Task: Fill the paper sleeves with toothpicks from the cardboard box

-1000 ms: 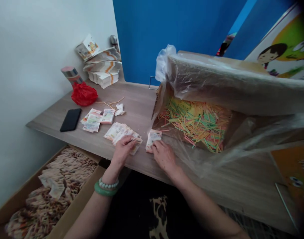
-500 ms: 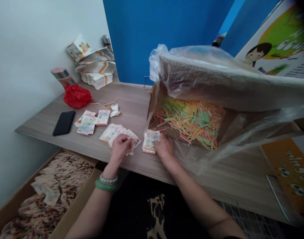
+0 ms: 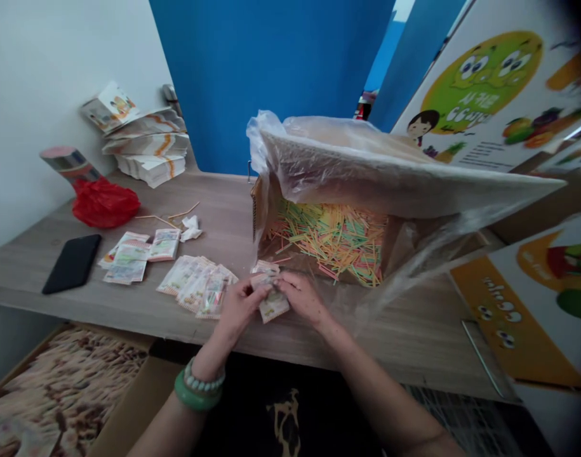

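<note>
The printed sachet (image 3: pixel 273 309), at seven o'clock from the coloured sticks (image 3: pixel 328 241), is pinched near its twelve-o'clock end by left hand (image 3: pixel 240 304) and right hand (image 3: pixel 303 298), fingers nearly closed; probably light, limp and slippery, it suits an edge hold.

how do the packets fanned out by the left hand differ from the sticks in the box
The fanned packets are flat, broad and mostly whitish; the coloured sticks are thin and yellow, green, orange or pink. The packets overlap in a row on the table; the sticks lie jumbled in the box. In both, pieces overlap.
</note>
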A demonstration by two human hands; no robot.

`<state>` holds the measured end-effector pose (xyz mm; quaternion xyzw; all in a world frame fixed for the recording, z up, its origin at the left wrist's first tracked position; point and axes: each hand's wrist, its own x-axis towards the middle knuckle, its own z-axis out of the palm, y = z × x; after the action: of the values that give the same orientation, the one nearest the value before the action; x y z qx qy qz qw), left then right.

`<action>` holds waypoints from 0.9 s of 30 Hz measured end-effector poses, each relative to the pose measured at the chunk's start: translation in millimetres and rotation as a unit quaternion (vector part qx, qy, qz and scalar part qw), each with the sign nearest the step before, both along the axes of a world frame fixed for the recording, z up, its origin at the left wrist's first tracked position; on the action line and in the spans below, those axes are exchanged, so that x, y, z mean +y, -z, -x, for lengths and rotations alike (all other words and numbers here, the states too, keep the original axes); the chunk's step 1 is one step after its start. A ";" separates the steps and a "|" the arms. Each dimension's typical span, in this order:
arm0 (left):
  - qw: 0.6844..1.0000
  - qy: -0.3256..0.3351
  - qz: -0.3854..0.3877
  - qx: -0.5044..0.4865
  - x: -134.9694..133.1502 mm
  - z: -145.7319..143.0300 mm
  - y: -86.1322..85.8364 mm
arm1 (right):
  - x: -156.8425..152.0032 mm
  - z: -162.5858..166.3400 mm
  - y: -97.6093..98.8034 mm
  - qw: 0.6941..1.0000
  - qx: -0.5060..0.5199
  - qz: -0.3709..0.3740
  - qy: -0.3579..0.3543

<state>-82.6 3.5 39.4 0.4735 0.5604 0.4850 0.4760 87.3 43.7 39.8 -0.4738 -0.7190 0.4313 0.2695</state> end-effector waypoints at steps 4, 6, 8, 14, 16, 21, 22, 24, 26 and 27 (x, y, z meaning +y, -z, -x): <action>0.990 -0.009 0.057 -0.128 16.3 -19.8 -2.1 | 35.3 -10.0 -10.5 0.997 -0.048 -0.030 -0.045; 1.000 -0.003 0.014 -0.026 22.6 -24.2 -0.8 | 63.7 -18.5 -14.7 0.978 -0.179 -0.103 0.002; 0.989 0.058 -0.058 0.120 28.1 -32.8 0.0 | 92.8 -23.2 -14.5 0.933 -0.320 -0.157 0.048; 0.871 0.200 -0.188 0.407 54.0 -79.2 4.2 | 140.5 -11.7 7.5 0.870 -0.464 -0.165 0.035; 0.850 0.211 -0.161 0.456 62.3 -87.3 8.8 | 143.8 -9.3 13.9 0.872 -0.459 -0.167 0.043; 0.834 0.243 -0.118 0.481 67.7 -88.1 24.6 | 148.9 -5.1 19.3 0.876 -0.438 -0.170 0.108; 0.836 0.243 -0.119 0.478 67.3 -87.5 27.4 | 150.4 -2.6 19.2 0.877 -0.439 -0.162 0.112; 0.843 0.241 -0.120 0.466 66.8 -86.9 31.5 | 152.9 3.6 19.1 0.880 -0.442 -0.139 0.101; 0.852 0.237 -0.115 0.452 66.9 -86.9 34.0 | 153.4 9.6 20.5 0.880 -0.446 -0.130 0.097; 0.857 0.236 -0.111 0.445 67.1 -86.9 34.7 | 152.7 11.8 22.0 0.878 -0.448 -0.135 0.101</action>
<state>4.3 70.6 4.7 0.8066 0.5262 0.1544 0.2209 75.6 196.4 17.8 -0.6453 -0.7624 0.0427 0.0222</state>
